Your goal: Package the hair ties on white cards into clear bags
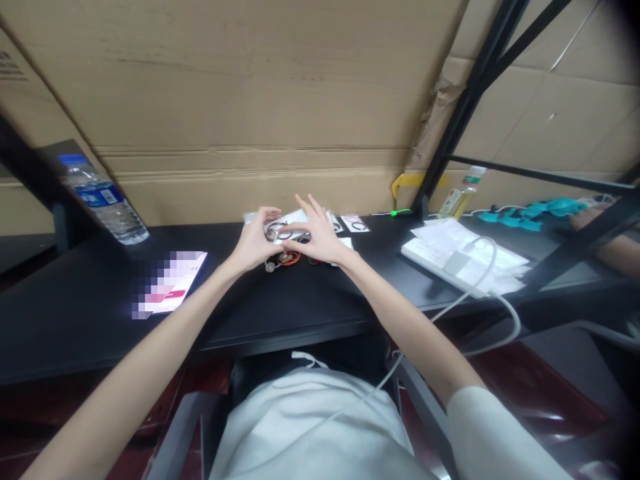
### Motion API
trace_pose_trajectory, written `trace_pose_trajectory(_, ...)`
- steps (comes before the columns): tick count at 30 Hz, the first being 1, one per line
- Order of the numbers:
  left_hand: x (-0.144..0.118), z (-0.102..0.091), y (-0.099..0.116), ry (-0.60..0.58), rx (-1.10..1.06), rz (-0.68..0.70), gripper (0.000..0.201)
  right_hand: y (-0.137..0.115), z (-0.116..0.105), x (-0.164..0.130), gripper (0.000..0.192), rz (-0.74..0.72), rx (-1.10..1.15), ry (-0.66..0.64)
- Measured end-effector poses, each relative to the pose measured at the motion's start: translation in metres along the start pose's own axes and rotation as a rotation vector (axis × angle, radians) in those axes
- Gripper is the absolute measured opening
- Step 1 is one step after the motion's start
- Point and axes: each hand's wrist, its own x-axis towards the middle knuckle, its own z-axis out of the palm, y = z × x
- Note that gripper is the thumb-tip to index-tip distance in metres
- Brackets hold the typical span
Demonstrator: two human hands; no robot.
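Observation:
Both my hands meet over the middle of the black table [300,313]. My left hand [254,241] and my right hand [317,235] pinch a small clear plastic packet [286,231] with a dark ring-shaped part inside, holding it between them just above the tabletop. The right hand's outer fingers are spread upward. Under the hands lies a small heap of red and black small parts [285,259]. More small clear packets [356,224] with ring parts lie just behind and to the right.
A water bottle [104,200] stands at the left, a pink-and-white card [173,283] lies near it. A white power strip [453,263] on papers with a cable is on the right. Cardboard sheets form the back wall; black frame bars cross on the right. Another person's arm [615,250] shows far right.

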Motion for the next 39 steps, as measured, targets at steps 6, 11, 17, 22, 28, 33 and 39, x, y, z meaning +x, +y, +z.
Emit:
trace_pose_trajectory(6,0.000,0.000,0.002,0.030,0.062,-0.044,0.070,0.008,-0.003,0.003,0.048,0.008,-0.001,0.056)
trace_pose_trajectory(11,-0.001,0.001,0.005,0.049,0.103,-0.073,0.068,0.015,-0.004,0.005,0.046,0.024,0.030,0.114)
trace_pose_trajectory(17,-0.001,0.001,0.002,0.050,0.138,-0.085,0.068,0.016,-0.004,0.005,0.037,0.054,0.086,0.164)
trace_pose_trajectory(22,-0.001,0.002,-0.001,0.049,0.160,-0.077,0.072,0.020,-0.005,0.007,0.030,0.076,0.211,0.200)
trace_pose_trajectory(28,-0.002,0.004,-0.001,0.042,0.189,-0.076,0.074,0.017,0.001,0.011,0.071,0.376,0.734,0.120)
trace_pose_trajectory(33,-0.003,0.006,0.003,0.079,0.179,-0.103,0.079,0.011,0.002,0.014,0.087,0.437,0.912,0.061)
trace_pose_trajectory(39,-0.002,0.012,0.004,0.041,-0.002,-0.209,0.095,0.011,0.002,0.012,0.065,0.347,0.838,0.123)
